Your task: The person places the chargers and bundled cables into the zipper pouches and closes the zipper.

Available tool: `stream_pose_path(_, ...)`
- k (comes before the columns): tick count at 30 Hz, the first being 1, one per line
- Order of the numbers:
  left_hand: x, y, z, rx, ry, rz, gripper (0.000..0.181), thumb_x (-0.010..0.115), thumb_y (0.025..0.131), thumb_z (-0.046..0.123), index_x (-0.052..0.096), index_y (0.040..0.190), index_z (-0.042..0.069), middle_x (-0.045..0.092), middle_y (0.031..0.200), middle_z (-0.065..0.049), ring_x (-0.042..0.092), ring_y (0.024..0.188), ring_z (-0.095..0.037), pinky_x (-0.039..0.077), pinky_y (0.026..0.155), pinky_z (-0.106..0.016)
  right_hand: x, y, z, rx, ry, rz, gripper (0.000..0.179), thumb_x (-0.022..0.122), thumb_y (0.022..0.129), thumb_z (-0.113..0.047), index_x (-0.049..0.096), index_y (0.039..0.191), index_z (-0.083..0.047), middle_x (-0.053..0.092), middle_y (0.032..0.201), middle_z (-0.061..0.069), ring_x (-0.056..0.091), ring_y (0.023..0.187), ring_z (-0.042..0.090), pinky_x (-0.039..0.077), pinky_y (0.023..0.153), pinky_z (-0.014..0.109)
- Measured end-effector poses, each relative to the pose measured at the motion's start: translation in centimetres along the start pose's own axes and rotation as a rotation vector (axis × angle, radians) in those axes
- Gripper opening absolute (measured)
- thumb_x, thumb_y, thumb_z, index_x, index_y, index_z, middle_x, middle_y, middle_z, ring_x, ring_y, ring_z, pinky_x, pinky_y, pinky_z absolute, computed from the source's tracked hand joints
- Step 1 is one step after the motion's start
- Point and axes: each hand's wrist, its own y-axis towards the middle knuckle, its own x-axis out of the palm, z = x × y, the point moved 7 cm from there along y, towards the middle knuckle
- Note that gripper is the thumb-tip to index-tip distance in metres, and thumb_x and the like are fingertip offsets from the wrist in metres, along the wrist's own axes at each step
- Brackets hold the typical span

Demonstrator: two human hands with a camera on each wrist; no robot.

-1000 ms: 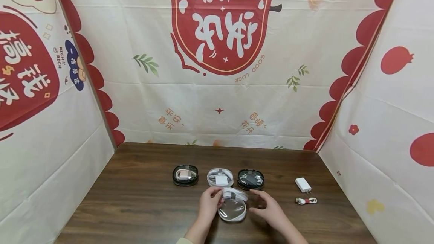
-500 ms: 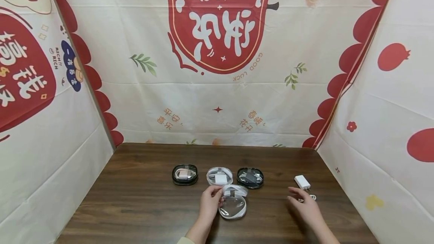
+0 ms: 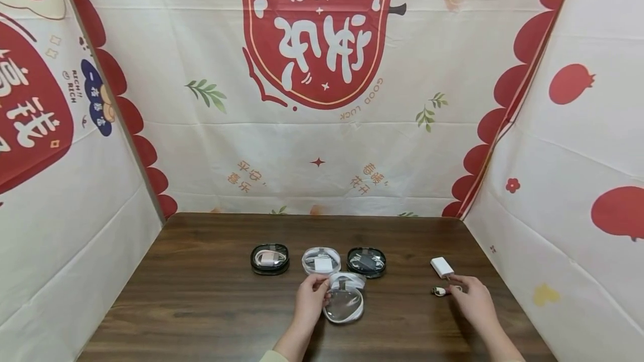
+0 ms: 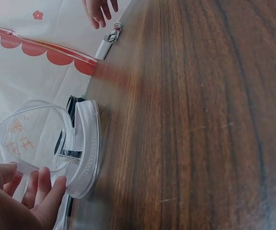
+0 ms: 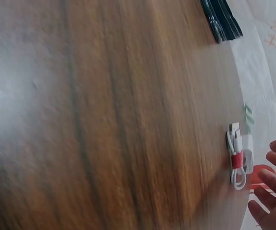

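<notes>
My left hand (image 3: 310,298) pinches the edge of a clear zip pouch (image 3: 344,305) with white trim. The pouch's flap is folded back, and its see-through panel and white zipper show in the left wrist view, beside the fingers (image 4: 56,194). My right hand (image 3: 473,299) hovers over a white cable (image 3: 440,291), fingers spread apart and partly hiding it. In the right wrist view the cable (image 5: 236,160) lies coiled with a red strap round it, apart from the fingertips. Just behind it lies a white charger plug (image 3: 442,267).
Behind the pouch stand a white-trimmed case (image 3: 321,261) and a black case (image 3: 367,262), each with a charger and cable inside. Another black case (image 3: 269,259) holding a pinkish charger sits left. Printed cloth (image 3: 317,127) walls the brown table (image 3: 211,295) at back and sides.
My right hand has left the pouch and moved right to the coiled cable. The left hand keeps its hold on the pouch. The view has turned slightly to the right.
</notes>
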Motion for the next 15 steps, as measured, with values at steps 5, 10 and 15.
stream_pose_path(5, 0.0, -0.1, 0.3, 0.011, 0.004, 0.004, 0.010, 0.061, 0.093, 0.000, 0.065, 0.098, -0.007, 0.062, 0.079, -0.007, 0.059, 0.064, -0.017, 0.057, 0.059, -0.037, 0.5, 1.1, 0.9, 0.024, -0.045, -0.053, 0.040, 0.058, 0.089, -0.010, 0.059, 0.123, 0.012, 0.048, 0.126, 0.039, 0.040, 0.118, 0.059, 0.035, 0.094, 0.067)
stream_pose_path(10, 0.0, -1.2, 2.6, 0.018, 0.010, -0.001, 0.010, 0.059, 0.092, -0.004, 0.063, 0.097, -0.012, 0.062, 0.079, -0.013, 0.058, 0.064, -0.017, 0.057, 0.060, -0.042, 1.0, 1.4, 1.3, 0.014, -0.080, -0.076, 0.036, 0.062, 0.084, -0.005, 0.064, 0.116, 0.012, 0.053, 0.118, 0.040, 0.046, 0.112, 0.058, 0.040, 0.089, 0.065)
stream_pose_path(15, 0.3, -0.1, 0.6, 0.008, 0.008, 0.002, 0.010, 0.060, 0.092, -0.003, 0.064, 0.099, -0.010, 0.061, 0.077, -0.008, 0.059, 0.064, -0.017, 0.057, 0.059, -0.041, 1.3, 1.5, 1.6, 0.016, -0.091, -0.083, 0.029, 0.065, 0.080, 0.000, 0.068, 0.107, 0.010, 0.058, 0.113, 0.036, 0.051, 0.109, 0.055, 0.043, 0.087, 0.062)
